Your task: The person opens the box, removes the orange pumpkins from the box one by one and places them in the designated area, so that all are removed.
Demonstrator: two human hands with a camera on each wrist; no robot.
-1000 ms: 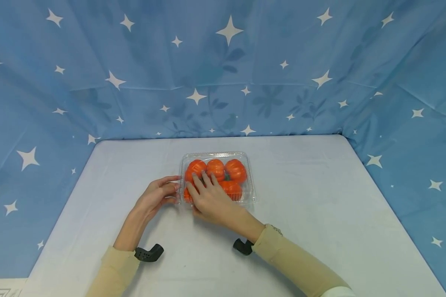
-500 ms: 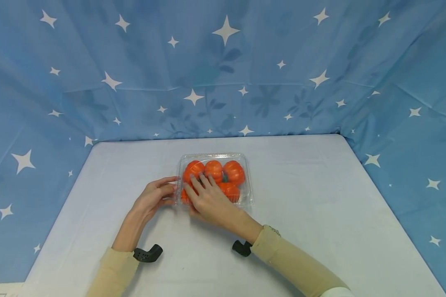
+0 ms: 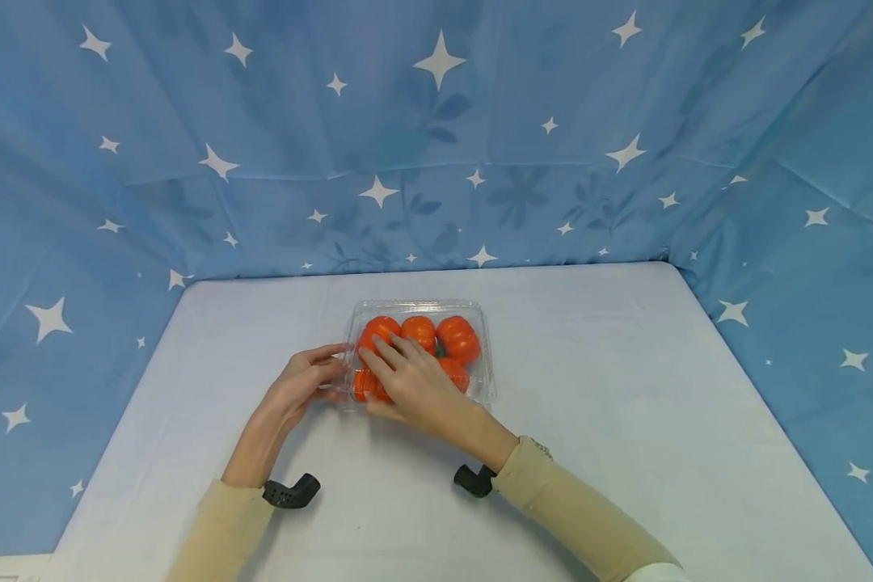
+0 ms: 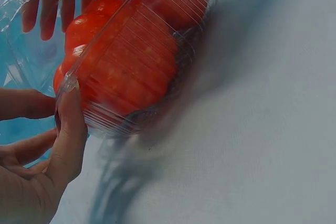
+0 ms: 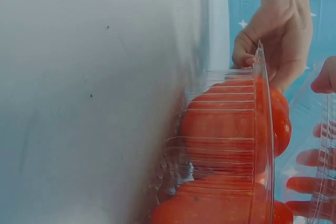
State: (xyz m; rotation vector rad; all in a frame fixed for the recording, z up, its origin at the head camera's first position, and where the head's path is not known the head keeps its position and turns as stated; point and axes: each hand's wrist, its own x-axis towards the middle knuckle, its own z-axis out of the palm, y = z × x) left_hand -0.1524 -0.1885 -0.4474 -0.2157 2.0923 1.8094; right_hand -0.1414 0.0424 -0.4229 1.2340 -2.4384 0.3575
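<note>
A clear plastic clamshell box stands on the table, holding several ribbed orange-red fruits shaped like tomatoes or small pumpkins. My left hand is at its left end; in the left wrist view the thumb presses the corner of the rim, with the index finger behind. Over the box's front left lies my right hand. Its spread fingers show through the clear lid, while its thumb is at the lid's edge. In the right wrist view the lid is raised off the lower rim.
A white cloth covers the table. Blue curtains with white stars hang behind it and along both sides. A black wrist device is strapped at the left cuff, another at the right.
My right thumb has moved up from the box's front wall, and the right fingers have shifted slightly. More of the front left fruit shows. My left hand stays at the left corner.
</note>
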